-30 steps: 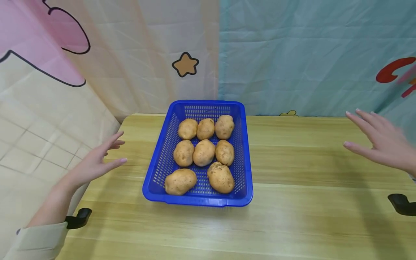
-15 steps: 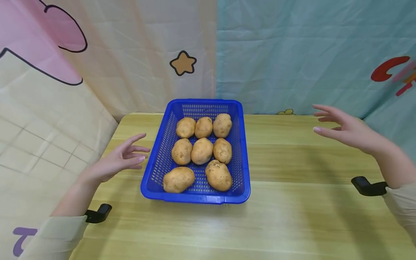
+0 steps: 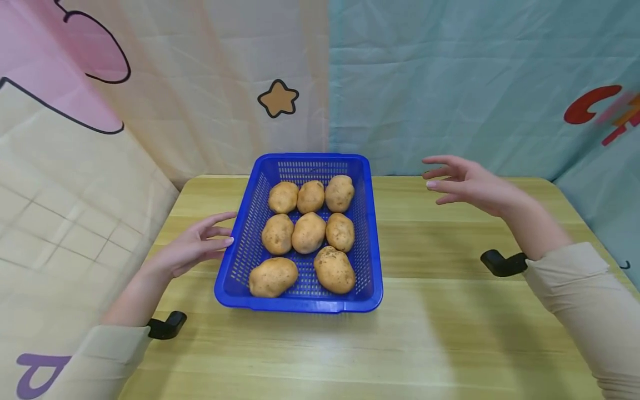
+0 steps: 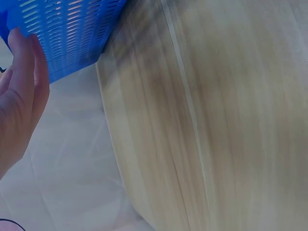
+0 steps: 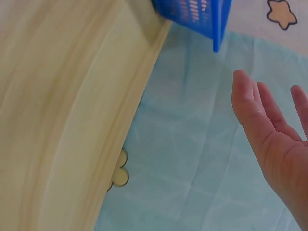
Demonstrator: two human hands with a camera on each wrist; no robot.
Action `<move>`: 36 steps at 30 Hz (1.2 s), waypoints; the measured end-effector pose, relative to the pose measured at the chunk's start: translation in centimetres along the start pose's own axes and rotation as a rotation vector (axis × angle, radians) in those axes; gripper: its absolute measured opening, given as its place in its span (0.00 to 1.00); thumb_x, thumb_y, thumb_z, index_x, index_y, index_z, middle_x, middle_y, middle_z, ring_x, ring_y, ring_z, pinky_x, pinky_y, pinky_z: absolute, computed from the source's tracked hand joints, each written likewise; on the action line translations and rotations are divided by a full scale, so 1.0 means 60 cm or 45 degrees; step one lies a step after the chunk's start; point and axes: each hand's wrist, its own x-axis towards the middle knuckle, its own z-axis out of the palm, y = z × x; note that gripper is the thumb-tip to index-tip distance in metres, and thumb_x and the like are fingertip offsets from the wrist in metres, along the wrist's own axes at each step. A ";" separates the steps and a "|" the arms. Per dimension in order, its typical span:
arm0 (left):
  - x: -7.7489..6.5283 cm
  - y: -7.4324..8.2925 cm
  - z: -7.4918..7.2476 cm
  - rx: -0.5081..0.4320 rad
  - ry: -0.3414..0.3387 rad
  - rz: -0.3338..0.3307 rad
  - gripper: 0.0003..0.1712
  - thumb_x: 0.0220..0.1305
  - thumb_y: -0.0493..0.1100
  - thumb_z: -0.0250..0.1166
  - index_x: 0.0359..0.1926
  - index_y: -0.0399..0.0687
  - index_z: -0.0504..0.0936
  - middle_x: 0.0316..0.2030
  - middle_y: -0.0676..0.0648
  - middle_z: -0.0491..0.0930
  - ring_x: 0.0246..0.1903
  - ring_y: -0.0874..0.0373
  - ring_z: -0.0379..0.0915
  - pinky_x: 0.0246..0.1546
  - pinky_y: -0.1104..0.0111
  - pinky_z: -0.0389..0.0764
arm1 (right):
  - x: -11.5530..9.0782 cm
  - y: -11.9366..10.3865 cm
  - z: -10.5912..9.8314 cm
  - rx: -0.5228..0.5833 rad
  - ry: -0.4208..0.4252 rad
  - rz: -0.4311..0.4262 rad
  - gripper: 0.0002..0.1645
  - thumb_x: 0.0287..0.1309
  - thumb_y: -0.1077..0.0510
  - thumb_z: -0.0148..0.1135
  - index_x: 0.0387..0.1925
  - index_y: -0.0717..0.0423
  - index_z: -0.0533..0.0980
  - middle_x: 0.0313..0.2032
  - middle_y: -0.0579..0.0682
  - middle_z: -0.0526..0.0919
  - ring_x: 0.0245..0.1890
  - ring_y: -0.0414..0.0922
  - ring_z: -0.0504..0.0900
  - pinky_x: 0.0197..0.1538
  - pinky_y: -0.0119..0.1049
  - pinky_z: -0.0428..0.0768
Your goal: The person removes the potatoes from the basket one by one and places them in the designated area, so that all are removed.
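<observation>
A blue plastic basket (image 3: 299, 304) with slotted walls stands on the wooden table, and several potatoes (image 3: 308, 233) lie in it in loose rows. My left hand (image 3: 197, 244) is at the basket's left side, fingertips right at the rim, fingers slightly bent. In the left wrist view, the fingers (image 4: 41, 77) overlap the slotted wall. My right hand (image 3: 467, 183) hovers over the table to the right of the basket, holding nothing, its fingers relaxed and pointing left. The right wrist view shows that hand (image 5: 274, 130) apart from the basket's corner (image 5: 216, 24).
The wooden table (image 3: 430, 333) extends to the right and in front of the basket. Behind it hangs a printed curtain (image 3: 425, 83), with another cloth (image 3: 60, 211) along the left. Black wrist mounts (image 3: 502, 263) stick out from both sleeves.
Both hands have moved inward: the left one rightward to the basket's rim, the right one leftward over the table toward the basket. The basket and potatoes keep their arrangement; the head view shifts slightly.
</observation>
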 end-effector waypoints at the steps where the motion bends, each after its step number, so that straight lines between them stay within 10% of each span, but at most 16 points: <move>1: 0.001 0.000 0.001 -0.007 -0.002 -0.003 0.38 0.66 0.35 0.56 0.71 0.40 0.47 0.51 0.40 0.70 0.43 0.55 0.78 0.45 0.63 0.80 | 0.006 -0.005 0.004 0.000 -0.015 0.004 0.35 0.65 0.54 0.55 0.69 0.47 0.53 0.63 0.56 0.62 0.59 0.49 0.68 0.50 0.40 0.78; 36: 0.016 0.010 0.006 -0.245 -0.001 -0.183 0.42 0.64 0.31 0.57 0.73 0.47 0.46 0.39 0.45 0.80 0.38 0.55 0.80 0.41 0.64 0.81 | 0.151 -0.106 0.198 0.240 -0.526 -0.070 0.34 0.59 0.65 0.57 0.66 0.54 0.59 0.51 0.59 0.70 0.51 0.53 0.73 0.52 0.56 0.74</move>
